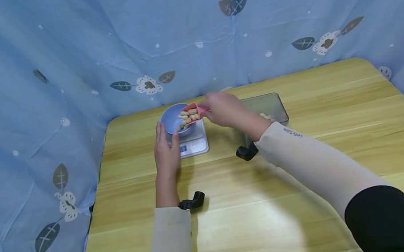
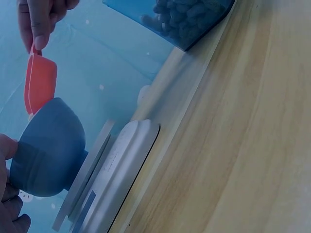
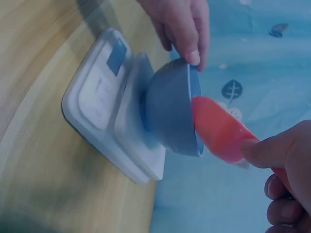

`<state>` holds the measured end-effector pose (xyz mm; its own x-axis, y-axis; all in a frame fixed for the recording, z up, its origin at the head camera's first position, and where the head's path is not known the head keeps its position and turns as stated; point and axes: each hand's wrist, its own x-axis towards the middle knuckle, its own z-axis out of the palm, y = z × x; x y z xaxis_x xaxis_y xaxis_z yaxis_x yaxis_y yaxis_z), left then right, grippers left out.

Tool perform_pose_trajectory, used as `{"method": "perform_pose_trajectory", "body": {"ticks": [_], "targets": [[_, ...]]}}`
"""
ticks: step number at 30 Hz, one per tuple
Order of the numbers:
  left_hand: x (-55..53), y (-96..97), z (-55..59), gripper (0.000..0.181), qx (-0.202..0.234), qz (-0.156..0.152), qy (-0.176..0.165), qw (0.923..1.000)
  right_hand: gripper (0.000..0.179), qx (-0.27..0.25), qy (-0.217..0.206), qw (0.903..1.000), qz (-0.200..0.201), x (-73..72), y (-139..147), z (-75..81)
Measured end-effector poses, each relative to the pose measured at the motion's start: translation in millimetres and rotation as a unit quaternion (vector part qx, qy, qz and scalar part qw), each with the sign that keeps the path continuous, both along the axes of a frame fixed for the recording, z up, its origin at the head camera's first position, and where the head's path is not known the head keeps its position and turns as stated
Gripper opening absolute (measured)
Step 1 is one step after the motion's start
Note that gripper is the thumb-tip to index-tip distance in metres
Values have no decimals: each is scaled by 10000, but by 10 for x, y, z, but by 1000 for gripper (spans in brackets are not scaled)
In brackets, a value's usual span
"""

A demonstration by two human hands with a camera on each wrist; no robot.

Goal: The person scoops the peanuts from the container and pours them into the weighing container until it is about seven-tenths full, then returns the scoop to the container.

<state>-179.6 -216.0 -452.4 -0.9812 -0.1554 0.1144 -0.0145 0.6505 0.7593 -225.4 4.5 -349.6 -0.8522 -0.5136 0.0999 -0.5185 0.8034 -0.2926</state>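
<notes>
Your left hand [image 1: 167, 154] grasps the bowl [image 1: 170, 116], your right hand [image 1: 223, 108] the scoop [image 3: 218, 131]: tip slowly, spilling no peanuts [image 1: 190, 116].

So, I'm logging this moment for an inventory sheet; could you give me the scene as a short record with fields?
left hand: touching the bowl's rim
right hand: holding the red scoop
scoop load: peanuts
scoop position: mouth over the blue bowl
bowl support: white scale
scale reading: too small to read
container: right of scale, more peanuts inside
surface: wooden table
</notes>
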Motion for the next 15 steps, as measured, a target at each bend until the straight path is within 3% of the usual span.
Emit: {"method": "perform_pose_trajectory", "body": {"ticks": [7,15], "targets": [[10,-1,12,66,27,-70,56,10000,18,488,777,9956,203,66,-72,70],[4,4,9,66,10,-108,147,9998,17,442,951,9944,116,57,-42,89]]}}
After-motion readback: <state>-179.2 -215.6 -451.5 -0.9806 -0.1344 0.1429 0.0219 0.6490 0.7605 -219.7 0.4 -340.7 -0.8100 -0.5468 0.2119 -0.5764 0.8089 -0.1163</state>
